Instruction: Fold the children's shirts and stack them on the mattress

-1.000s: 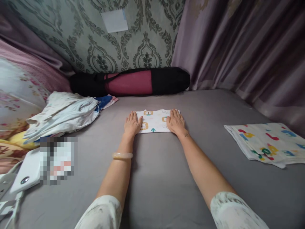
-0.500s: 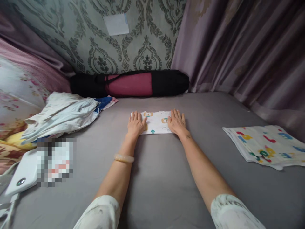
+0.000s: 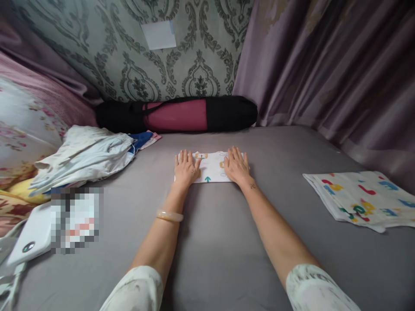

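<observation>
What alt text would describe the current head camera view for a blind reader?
Left hand and right hand rest flat on a folded white patterned cloth on a grey sheet. A colourful printed cloth lies at right, rumpled fabric at left, a black and red bag behind.

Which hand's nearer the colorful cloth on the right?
Right. The right hand lies left of the colorful cloth, on the right end of the white cloth; the left hand is farther, on its left end.

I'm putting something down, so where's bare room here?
Bare sheet shows between left arm and right arm, and from right arm to right cloth. Crowded: left edge, with clothes and white device; middle cloth, under left hand and right hand.
</observation>
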### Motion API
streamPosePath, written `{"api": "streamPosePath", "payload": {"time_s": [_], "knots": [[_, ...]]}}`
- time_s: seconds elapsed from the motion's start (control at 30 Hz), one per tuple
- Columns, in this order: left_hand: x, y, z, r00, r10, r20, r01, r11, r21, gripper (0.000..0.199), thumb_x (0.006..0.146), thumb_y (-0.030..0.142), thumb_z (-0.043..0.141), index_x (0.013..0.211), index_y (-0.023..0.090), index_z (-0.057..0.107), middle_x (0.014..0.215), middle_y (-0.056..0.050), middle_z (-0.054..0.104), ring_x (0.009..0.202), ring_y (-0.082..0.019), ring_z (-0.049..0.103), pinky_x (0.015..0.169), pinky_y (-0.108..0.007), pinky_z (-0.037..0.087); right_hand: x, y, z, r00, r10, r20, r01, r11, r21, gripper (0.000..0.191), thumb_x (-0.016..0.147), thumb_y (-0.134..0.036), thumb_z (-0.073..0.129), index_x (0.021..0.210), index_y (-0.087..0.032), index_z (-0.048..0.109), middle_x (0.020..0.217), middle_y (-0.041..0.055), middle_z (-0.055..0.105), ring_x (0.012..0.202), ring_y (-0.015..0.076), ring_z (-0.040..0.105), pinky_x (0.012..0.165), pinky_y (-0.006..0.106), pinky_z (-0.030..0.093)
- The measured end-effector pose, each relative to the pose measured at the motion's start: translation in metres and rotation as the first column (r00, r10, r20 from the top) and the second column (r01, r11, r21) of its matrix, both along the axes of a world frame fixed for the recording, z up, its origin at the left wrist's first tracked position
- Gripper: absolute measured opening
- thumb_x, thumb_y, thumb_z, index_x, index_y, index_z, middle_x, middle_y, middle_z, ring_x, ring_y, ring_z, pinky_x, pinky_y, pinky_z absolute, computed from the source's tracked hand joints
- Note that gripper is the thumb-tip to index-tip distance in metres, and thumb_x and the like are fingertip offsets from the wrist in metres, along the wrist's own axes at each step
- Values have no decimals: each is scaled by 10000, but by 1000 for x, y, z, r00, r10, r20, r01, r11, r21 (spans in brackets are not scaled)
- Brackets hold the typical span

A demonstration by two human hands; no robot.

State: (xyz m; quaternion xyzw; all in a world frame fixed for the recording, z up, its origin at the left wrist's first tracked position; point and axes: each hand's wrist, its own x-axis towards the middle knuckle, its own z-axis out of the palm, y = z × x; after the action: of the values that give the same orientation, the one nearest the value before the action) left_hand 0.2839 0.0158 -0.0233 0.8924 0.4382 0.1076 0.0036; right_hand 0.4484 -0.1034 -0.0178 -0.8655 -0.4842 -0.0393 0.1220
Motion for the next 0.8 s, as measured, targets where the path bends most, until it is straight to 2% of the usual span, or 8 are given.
{"api": "streamPosePath", "payload": {"time_s": [0.1,0.2,0.3,0.5,0.63,0.7,0.8], "knots": [[4,-5,-2,999,-37,-5,37,999,-30,666,987,500,226,1488,77,347,1552,-178,325,1463,-302,232,1192,-475,161,-11,3,-1,999,47,-25,-47,999,-7,578,995,-331,214,1496,-72,339,1582,127,274,1465,253,196,1185,469,103],[5,-6,-6,999,-31,-14,29,996,-87,658,983,510,244,1491,104,347,1549,-168,337,1451,-305,265,1184,-478,181,-15,4,-7,998,46,-45,-46,999,-12,570,990,-319,226,1493,-81,349,1573,118,300,1454,251,229,1184,457,124],[5,-4,-8,1000,-28,1,28,996,-89,652,983,511,247,1491,115,347,1550,-166,336,1453,-302,262,1183,-483,178,-14,4,-10,998,39,-46,-39,999,-7,568,989,-321,232,1492,-87,355,1571,113,306,1452,253,234,1181,455,134],[7,-8,-3,999,-30,12,30,996,-84,655,983,500,250,1483,91,358,1551,-175,330,1458,-309,244,1188,-496,147,-15,5,-3,997,47,-58,-47,999,-1,562,990,-316,242,1491,-88,356,1573,122,298,1454,258,230,1180,472,131],[17,-20,-3,990,-126,59,126,992,-4,633,995,458,211,1482,83,361,1562,-161,309,1478,-286,189,1200,-493,97,-25,9,2,992,122,-38,-120,992,46,549,995,-311,245,1494,-112,356,1586,103,272,1465,243,200,1186,470,103],[22,-26,-4,985,-168,43,170,985,-40,610,999,427,207,1493,95,344,1566,-147,305,1479,-274,190,1199,-485,119,-29,11,1,988,148,-53,-147,989,29,544,994,-307,252,1488,-112,370,1582,99,284,1464,243,206,1184,471,111],[25,-30,-7,985,-174,16,175,980,-96,592,999,409,218,1505,121,323,1571,-134,297,1477,-272,197,1191,-492,148,-32,11,-4,986,151,-67,-152,988,-2,536,994,-310,261,1478,-119,388,1574,91,303,1459,244,219,1181,480,121]]}}
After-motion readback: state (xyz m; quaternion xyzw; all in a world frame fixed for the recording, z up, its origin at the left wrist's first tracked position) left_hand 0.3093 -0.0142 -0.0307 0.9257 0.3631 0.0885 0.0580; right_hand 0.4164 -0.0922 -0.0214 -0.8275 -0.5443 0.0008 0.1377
